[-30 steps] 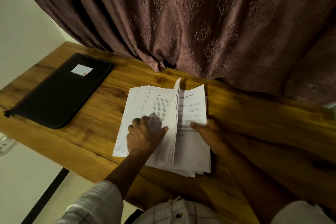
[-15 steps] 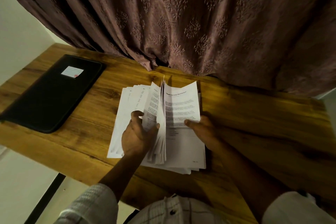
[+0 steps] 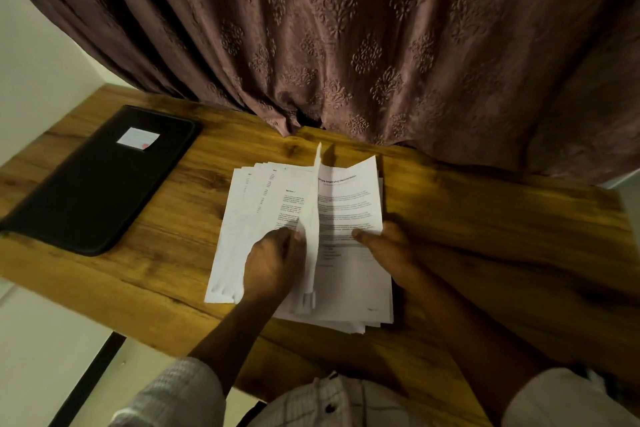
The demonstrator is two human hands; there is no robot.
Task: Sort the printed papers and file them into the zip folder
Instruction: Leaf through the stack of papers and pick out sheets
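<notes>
Printed papers (image 3: 349,274) lie on the table (image 3: 491,239) near its near edge, split in 2: fanned pile on the left, squared stack on the right w/ a titled page on top. A sec ago a thick bundle stood upright btw them; now approx one sheet does, the rest gone left. Left hand (image 3: 273,263) is curled, pinching that sheet low down. Right hand (image 3: 384,246): thumb on the right stack, fingers hidden, grip can't be told. Sorting prob. still mid-way; zip folder (image 3: 100,180) looks closed, far left, well apart.
</notes>
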